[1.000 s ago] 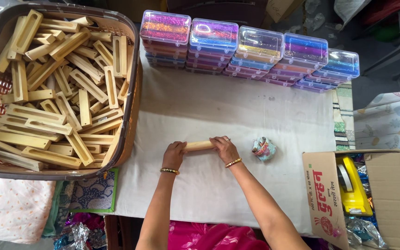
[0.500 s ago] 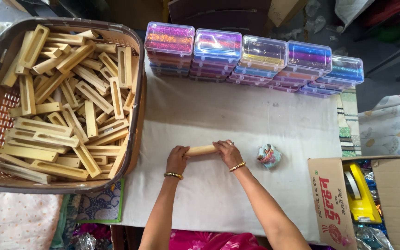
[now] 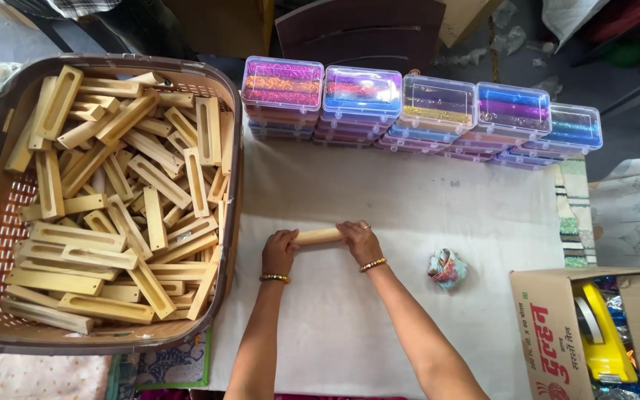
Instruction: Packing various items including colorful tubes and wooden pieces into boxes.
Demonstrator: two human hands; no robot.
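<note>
Both of my hands hold one pale wooden block [image 3: 318, 236] lying lengthwise on the white cloth [image 3: 409, 200]. My left hand [image 3: 278, 252] grips its left end and my right hand [image 3: 359, 240] covers its right end. Each wrist wears a gold bangle. To the left stands a large brown basket [image 3: 232, 185] piled with several similar slotted wooden blocks [image 3: 112, 207]. A small crumpled multicoloured cloth [image 3: 447, 268] lies to the right of my right hand.
Stacks of clear plastic boxes [image 3: 416, 111] with coloured glittery contents line the far edge of the cloth. An open cardboard box [image 3: 550, 333] at the lower right holds a yellow tape dispenser [image 3: 601, 333]. Patterned fabric lies at the right.
The hands and wooden block stay in the same spot on the cloth. The view has shifted slightly, so everything sits a little lower in the picture.
</note>
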